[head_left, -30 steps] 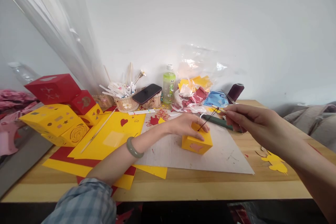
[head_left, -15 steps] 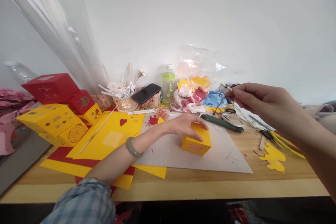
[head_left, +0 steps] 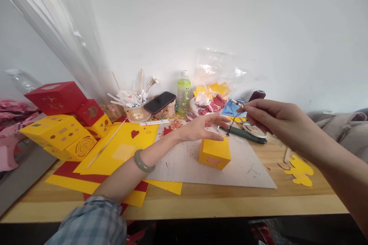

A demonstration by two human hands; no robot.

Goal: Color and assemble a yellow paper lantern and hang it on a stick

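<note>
A small yellow paper box (head_left: 211,149) with a cut-out shape in its front sits on a pale cutting board (head_left: 244,176). Just above and behind the box, my left hand (head_left: 198,127) has its fingers apart and holds nothing. To the right and higher up, my right hand (head_left: 267,115) pinches a short pale stick (head_left: 237,103) between thumb and fingers. From the stick a dark string (head_left: 232,124) hangs down towards my left fingers, behind the box. Whether the left fingertips touch the string, I cannot tell.
Yellow sheets (head_left: 115,149) and stacked red and yellow boxes (head_left: 63,130) occupy the left. Behind stand a pen basket (head_left: 138,113), a phone (head_left: 160,102), a green drink bottle (head_left: 184,92) and a scrap bag (head_left: 212,101). A dark green tool (head_left: 247,135) and a yellow cutout (head_left: 300,170) lie right.
My left hand has let go of the box and lifted slightly off it. My right hand has moved left and a little down with the stick, bringing the string closer to the left hand.
</note>
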